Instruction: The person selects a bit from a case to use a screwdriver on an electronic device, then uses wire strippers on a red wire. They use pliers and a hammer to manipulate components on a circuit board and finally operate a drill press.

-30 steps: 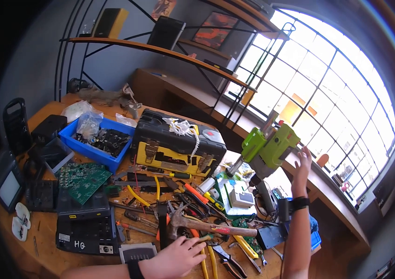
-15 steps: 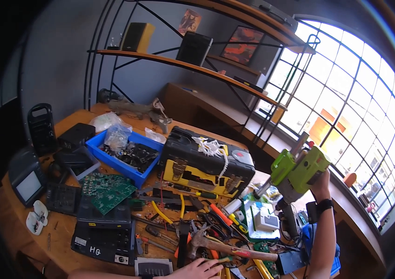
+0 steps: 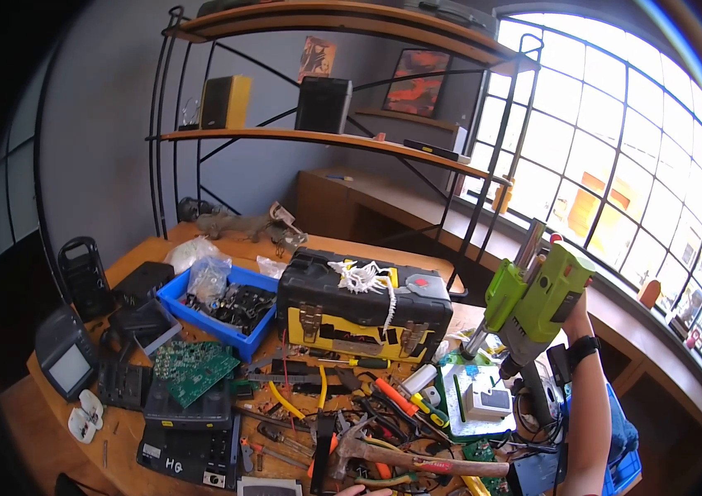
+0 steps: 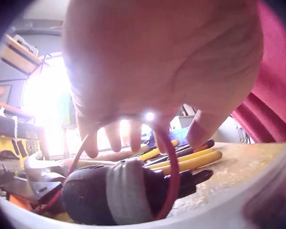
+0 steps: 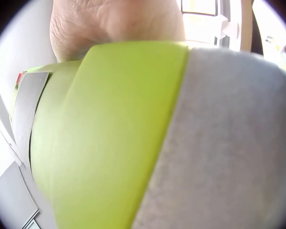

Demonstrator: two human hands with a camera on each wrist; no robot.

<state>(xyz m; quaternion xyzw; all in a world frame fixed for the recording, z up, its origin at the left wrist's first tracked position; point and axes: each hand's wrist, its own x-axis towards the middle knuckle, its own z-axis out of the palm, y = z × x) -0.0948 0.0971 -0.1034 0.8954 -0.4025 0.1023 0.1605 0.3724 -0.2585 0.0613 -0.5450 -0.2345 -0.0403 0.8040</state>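
Observation:
My right hand is at the right side of a green bench drill press, its fingers hidden behind the housing. In the right wrist view the heel of that hand lies right at the top of the green housing. Only the fingertips of my left hand show at the bottom edge of the head view. The left wrist view has its palm with fingers extended over the tools, holding nothing. Near it are a claw hammer, yellow-handled pliers and a black-and-grey handle.
Behind the tools stands a black-and-yellow toolbox, with a blue bin of small parts to its left. A green circuit board lies on a black device marked HQ. A white box rests beneath the drill.
My right hand, apart from the drill press at first with its fingers spread, has moved to the housing's side. The head view has tilted up, leaving the left hand mostly out of frame.

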